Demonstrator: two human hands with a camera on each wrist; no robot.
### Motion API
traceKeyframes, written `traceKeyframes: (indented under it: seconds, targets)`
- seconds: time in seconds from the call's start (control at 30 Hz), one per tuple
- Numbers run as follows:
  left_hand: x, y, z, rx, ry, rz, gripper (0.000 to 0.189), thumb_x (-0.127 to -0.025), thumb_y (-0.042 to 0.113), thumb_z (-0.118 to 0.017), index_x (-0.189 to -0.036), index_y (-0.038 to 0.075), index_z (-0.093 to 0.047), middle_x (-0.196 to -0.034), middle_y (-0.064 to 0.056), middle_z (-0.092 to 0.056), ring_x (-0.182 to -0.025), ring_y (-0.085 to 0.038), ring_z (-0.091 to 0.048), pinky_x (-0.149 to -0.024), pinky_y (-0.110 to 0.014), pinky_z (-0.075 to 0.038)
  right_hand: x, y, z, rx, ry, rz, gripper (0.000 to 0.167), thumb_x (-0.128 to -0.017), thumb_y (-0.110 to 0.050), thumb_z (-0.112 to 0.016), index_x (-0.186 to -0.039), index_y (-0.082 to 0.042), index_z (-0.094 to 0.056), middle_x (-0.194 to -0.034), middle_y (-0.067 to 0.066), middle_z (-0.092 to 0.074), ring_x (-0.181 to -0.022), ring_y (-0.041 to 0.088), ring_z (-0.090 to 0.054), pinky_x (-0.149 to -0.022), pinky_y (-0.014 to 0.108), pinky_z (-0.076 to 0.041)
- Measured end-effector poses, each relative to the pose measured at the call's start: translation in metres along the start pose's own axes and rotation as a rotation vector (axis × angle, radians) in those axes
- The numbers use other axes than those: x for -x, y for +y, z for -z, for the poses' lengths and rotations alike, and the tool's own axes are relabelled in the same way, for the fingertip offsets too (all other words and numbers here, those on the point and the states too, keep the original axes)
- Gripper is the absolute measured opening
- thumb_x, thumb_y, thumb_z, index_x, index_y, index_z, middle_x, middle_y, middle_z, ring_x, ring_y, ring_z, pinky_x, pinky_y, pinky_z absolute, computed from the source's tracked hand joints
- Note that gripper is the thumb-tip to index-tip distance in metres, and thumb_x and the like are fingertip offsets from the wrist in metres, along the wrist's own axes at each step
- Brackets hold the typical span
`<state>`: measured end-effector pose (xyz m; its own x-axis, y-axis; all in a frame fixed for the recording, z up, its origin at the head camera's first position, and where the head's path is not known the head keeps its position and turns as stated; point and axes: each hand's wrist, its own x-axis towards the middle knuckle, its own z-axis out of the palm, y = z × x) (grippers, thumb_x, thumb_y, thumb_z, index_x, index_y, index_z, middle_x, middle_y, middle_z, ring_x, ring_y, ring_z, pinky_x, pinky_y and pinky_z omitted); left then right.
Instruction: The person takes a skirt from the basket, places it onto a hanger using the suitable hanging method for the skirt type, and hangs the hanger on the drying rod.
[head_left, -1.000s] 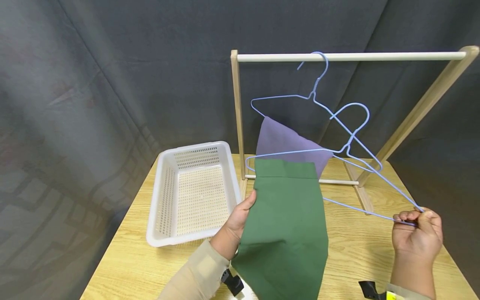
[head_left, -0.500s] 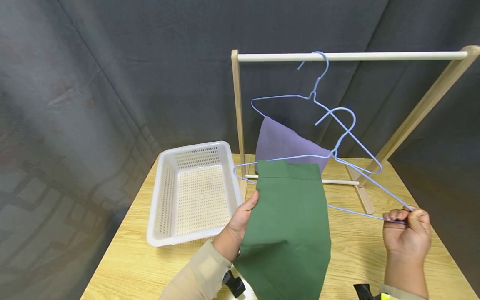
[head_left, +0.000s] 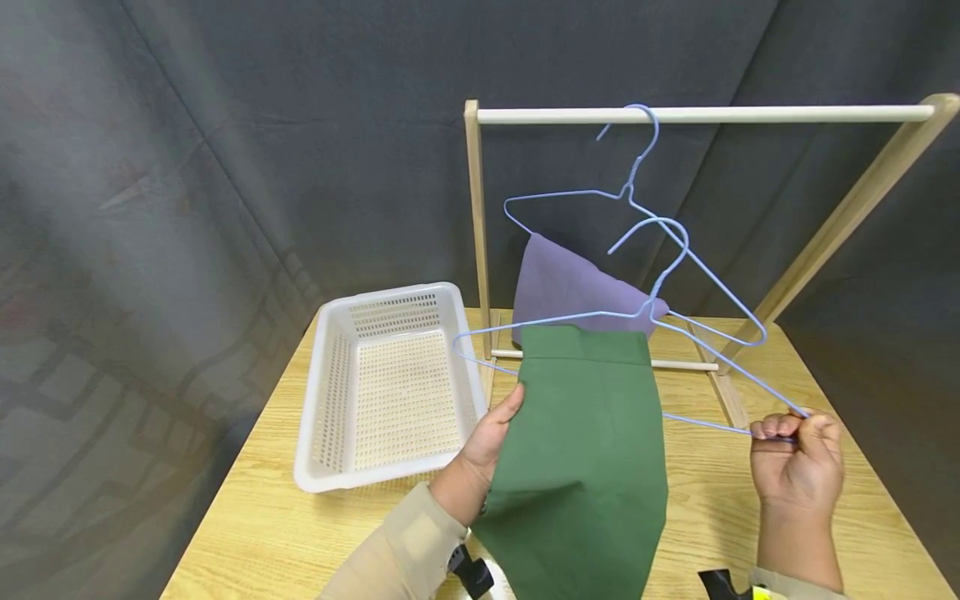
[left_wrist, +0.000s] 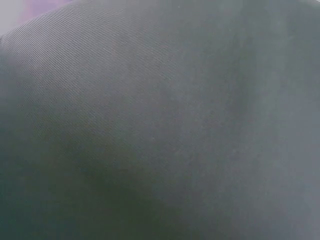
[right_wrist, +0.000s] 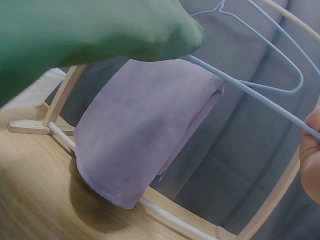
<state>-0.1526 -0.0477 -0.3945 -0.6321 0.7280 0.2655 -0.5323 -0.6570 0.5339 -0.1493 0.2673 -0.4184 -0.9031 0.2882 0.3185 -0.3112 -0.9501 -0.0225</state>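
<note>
In the head view, a green cloth [head_left: 581, 442] hangs folded over the bottom bar of a blue wire hanger [head_left: 656, 289]. My left hand [head_left: 480, 450] holds the cloth at its left edge, thumb showing and the other fingers hidden behind the fabric. The hanger's right corner is gripped by my right hand [head_left: 798, 458], fingers curled round the wire. Green fabric [left_wrist: 160, 120] fills nearly all of the left wrist view. Behind, a purple cloth [head_left: 570, 275] hangs on a second blue hanger [head_left: 634, 171]; in the right wrist view the purple cloth [right_wrist: 135, 125] drapes in full.
A wooden rack with a white rail [head_left: 765, 115] stands at the back of the wooden table [head_left: 247, 533], carrying the second hanger. Left of the rack sits a white perforated basket [head_left: 311, 392]. A grey curtain [head_left: 300, 150] closes off the back.
My right hand has moved left, sliding the held hanger left and slightly down, so its left end sticks out farther past the green cloth. My left hand and the cloth have shifted slightly right.
</note>
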Motion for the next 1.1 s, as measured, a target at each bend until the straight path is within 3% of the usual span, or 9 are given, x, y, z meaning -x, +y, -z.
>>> traceKeyframes:
  seconds: [0.23, 0.47, 0.73, 0.97, 1.1]
  targets:
    - [-0.001, 0.001, -0.002, 0.007, 0.011, 0.001, 0.042, -0.093, 0.042, -0.025, -0.099, 0.016, -0.058, -0.091, 0.005, -0.061, -0.084, -0.006, -0.057, -0.070, -0.014, -0.043, 0.002, 0.004, 0.002, 0.024, -0.052, -0.015, 0.031, -0.093, -0.015, -0.021, -0.083, 0.010, -0.038, -0.060, 0.028, -0.044, -0.055, 0.036, -0.042, -0.050, 0.038, -0.035]
    - [-0.002, 0.001, -0.006, 0.036, 0.008, -0.009, 0.058, -0.093, 0.037, -0.005, -0.097, 0.015, -0.059, -0.089, 0.004, -0.061, -0.083, -0.006, -0.057, -0.071, -0.014, -0.043, 0.002, 0.010, 0.003, 0.012, -0.065, -0.041, 0.033, -0.094, -0.014, -0.018, -0.085, 0.011, -0.038, -0.060, 0.027, -0.043, -0.055, 0.035, -0.040, -0.049, 0.036, -0.032]
    - [-0.002, 0.001, -0.003, 0.031, 0.044, -0.007, 0.052, -0.094, 0.040, -0.014, -0.097, 0.016, -0.059, -0.089, 0.004, -0.062, -0.081, -0.007, -0.058, -0.068, -0.015, -0.044, 0.004, 0.014, 0.006, 0.023, -0.121, -0.101, 0.039, -0.094, -0.017, -0.015, -0.086, 0.012, -0.039, -0.062, 0.027, -0.043, -0.057, 0.033, -0.039, -0.050, 0.034, -0.029]
    - [-0.004, 0.006, -0.009, 0.067, 0.066, -0.071, 0.048, -0.095, 0.037, -0.017, -0.094, 0.013, -0.058, -0.087, 0.003, -0.062, -0.079, -0.007, -0.058, -0.069, -0.016, -0.044, 0.006, 0.017, 0.009, 0.020, -0.191, -0.164, 0.042, -0.094, -0.019, -0.013, -0.087, 0.013, -0.040, -0.062, 0.026, -0.043, -0.056, 0.030, -0.035, -0.051, 0.031, -0.023]
    - [-0.005, 0.009, -0.012, 0.099, 0.035, -0.110, 0.051, -0.095, 0.034, -0.012, -0.094, 0.012, -0.058, -0.087, 0.001, -0.061, -0.080, -0.008, -0.058, -0.071, -0.018, -0.044, 0.007, 0.018, 0.010, 0.026, -0.211, -0.177, 0.043, -0.094, -0.020, -0.013, -0.086, 0.012, -0.040, -0.062, 0.025, -0.042, -0.057, 0.030, -0.035, -0.051, 0.030, -0.022]
